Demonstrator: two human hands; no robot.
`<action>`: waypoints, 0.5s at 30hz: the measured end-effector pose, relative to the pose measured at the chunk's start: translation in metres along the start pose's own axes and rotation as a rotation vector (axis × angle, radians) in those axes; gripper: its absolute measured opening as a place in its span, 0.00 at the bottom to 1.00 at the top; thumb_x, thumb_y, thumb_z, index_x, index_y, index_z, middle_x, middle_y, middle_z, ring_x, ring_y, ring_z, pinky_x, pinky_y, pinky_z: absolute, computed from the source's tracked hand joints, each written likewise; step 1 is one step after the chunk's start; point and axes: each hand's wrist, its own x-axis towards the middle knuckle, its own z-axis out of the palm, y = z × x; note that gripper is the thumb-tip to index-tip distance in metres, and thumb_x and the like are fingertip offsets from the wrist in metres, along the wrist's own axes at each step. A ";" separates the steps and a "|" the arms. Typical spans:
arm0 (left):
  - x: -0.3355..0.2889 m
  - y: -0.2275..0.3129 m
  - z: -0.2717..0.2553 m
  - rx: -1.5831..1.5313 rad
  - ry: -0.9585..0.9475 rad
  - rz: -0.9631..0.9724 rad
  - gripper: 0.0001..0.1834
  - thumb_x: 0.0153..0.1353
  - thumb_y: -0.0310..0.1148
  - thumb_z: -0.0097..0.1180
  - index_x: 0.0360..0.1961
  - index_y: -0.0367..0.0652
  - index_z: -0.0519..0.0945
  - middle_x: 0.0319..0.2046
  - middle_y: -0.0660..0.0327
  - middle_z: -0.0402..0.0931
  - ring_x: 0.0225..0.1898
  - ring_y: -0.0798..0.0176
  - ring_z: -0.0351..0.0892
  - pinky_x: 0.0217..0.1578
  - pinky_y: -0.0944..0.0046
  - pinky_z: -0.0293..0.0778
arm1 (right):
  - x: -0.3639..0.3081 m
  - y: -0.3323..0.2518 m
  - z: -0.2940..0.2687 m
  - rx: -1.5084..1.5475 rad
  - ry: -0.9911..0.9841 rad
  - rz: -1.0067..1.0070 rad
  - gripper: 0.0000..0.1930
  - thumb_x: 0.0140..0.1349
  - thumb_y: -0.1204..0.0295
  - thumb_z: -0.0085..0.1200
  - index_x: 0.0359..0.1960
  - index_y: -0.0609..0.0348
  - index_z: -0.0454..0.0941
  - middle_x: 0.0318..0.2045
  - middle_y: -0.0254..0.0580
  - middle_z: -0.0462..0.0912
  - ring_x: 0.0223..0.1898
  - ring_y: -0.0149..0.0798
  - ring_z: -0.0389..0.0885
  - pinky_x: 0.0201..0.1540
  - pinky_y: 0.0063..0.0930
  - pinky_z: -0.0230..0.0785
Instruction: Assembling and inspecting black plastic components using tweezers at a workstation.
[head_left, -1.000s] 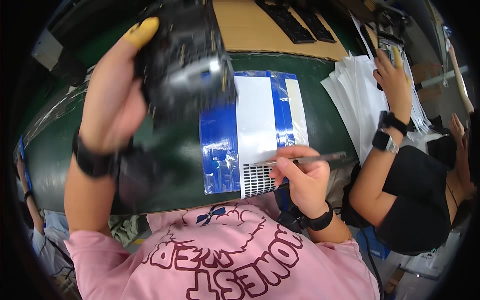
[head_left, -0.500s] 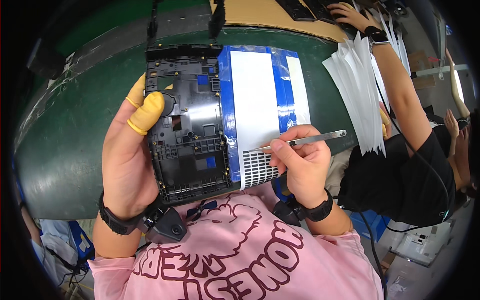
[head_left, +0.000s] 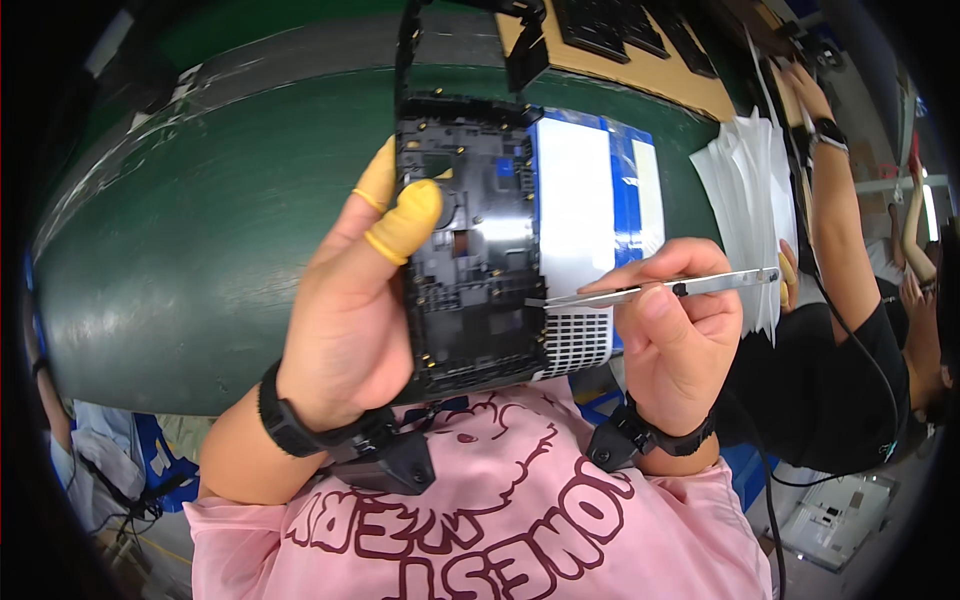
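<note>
Left of my fingers stretches the dark green table [head_left: 180, 250], its surface shiny. My left hand [head_left: 345, 315] has its fingers bent round the near-left edge of a black plastic frame [head_left: 490, 235], the thumb pressed on its face and another finger at its side; both wear yellow finger covers [head_left: 406, 222]. The frame sits just right of that thumb, tilted up toward me, its narrow upper part reaching away past my fingertips. Beside its right edge, between my two hands, a white sheet [head_left: 575, 190] lies on a blue panel [head_left: 626, 190], with rows of small dark rectangles [head_left: 578, 335] at the end nearest me. My right hand [head_left: 683, 335] pinches steel tweezers [head_left: 655, 291] between thumb and fingers, their tips pointing left, over the frame's right side; I cannot tell whether they touch it or grip anything. Beyond my right fingers, black parts [head_left: 590, 30] lie on a brown board [head_left: 690, 82]. Farther right fan white papers [head_left: 745, 200], and past them a co-worker's forearm [head_left: 845, 220] reaches away.
</note>
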 end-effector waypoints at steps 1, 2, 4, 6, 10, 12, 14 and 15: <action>0.000 0.000 0.000 0.004 -0.013 0.014 0.27 0.58 0.38 0.42 0.57 0.43 0.53 0.49 0.58 0.62 0.48 0.62 0.65 0.47 0.61 0.65 | 0.003 0.001 0.009 0.007 -0.024 0.008 0.10 0.49 0.83 0.49 0.34 0.66 0.65 0.27 0.52 0.77 0.27 0.29 0.75 0.27 0.14 0.66; 0.000 0.000 0.000 0.008 -0.027 0.028 0.27 0.58 0.39 0.42 0.57 0.44 0.52 0.49 0.58 0.62 0.48 0.62 0.65 0.47 0.61 0.65 | 0.006 0.002 0.016 0.013 -0.048 0.015 0.10 0.50 0.84 0.49 0.35 0.67 0.65 0.28 0.52 0.76 0.31 0.32 0.76 0.32 0.17 0.69; -0.002 0.001 -0.001 -0.021 -0.036 0.031 0.27 0.58 0.40 0.42 0.57 0.45 0.51 0.49 0.58 0.62 0.48 0.62 0.66 0.47 0.61 0.66 | 0.008 0.007 0.019 0.019 -0.111 0.042 0.11 0.49 0.85 0.48 0.36 0.68 0.64 0.30 0.52 0.76 0.34 0.35 0.76 0.39 0.22 0.69; -0.003 0.002 0.000 -0.055 -0.049 0.027 0.27 0.58 0.40 0.42 0.57 0.45 0.51 0.49 0.58 0.63 0.48 0.62 0.66 0.47 0.61 0.66 | 0.011 0.008 0.026 -0.066 -0.149 0.013 0.12 0.49 0.85 0.49 0.36 0.68 0.64 0.29 0.51 0.76 0.33 0.35 0.76 0.37 0.21 0.69; -0.004 0.005 0.001 -0.087 -0.043 0.039 0.27 0.58 0.40 0.42 0.57 0.45 0.51 0.48 0.58 0.63 0.47 0.62 0.67 0.46 0.61 0.67 | 0.012 0.008 0.030 -0.104 -0.131 0.039 0.12 0.49 0.85 0.50 0.36 0.69 0.64 0.29 0.51 0.76 0.33 0.35 0.77 0.36 0.21 0.70; -0.005 0.005 0.002 -0.057 -0.024 0.043 0.27 0.58 0.41 0.41 0.57 0.45 0.52 0.48 0.57 0.63 0.47 0.61 0.67 0.46 0.62 0.67 | 0.012 0.008 0.032 -0.097 -0.121 0.036 0.11 0.49 0.85 0.50 0.35 0.69 0.64 0.29 0.51 0.76 0.32 0.35 0.77 0.36 0.21 0.70; -0.002 0.003 0.001 -0.053 -0.042 0.056 0.27 0.58 0.41 0.41 0.57 0.44 0.51 0.48 0.57 0.63 0.47 0.61 0.67 0.46 0.62 0.67 | 0.013 0.008 0.031 -0.087 -0.113 0.038 0.11 0.49 0.84 0.50 0.35 0.69 0.64 0.29 0.51 0.76 0.32 0.35 0.77 0.36 0.21 0.70; -0.002 0.002 0.000 -0.048 -0.062 0.070 0.27 0.59 0.41 0.41 0.56 0.44 0.51 0.48 0.56 0.63 0.47 0.61 0.67 0.46 0.62 0.67 | 0.013 0.008 0.031 -0.080 -0.118 0.042 0.11 0.49 0.84 0.50 0.35 0.69 0.64 0.29 0.52 0.76 0.32 0.35 0.77 0.36 0.21 0.70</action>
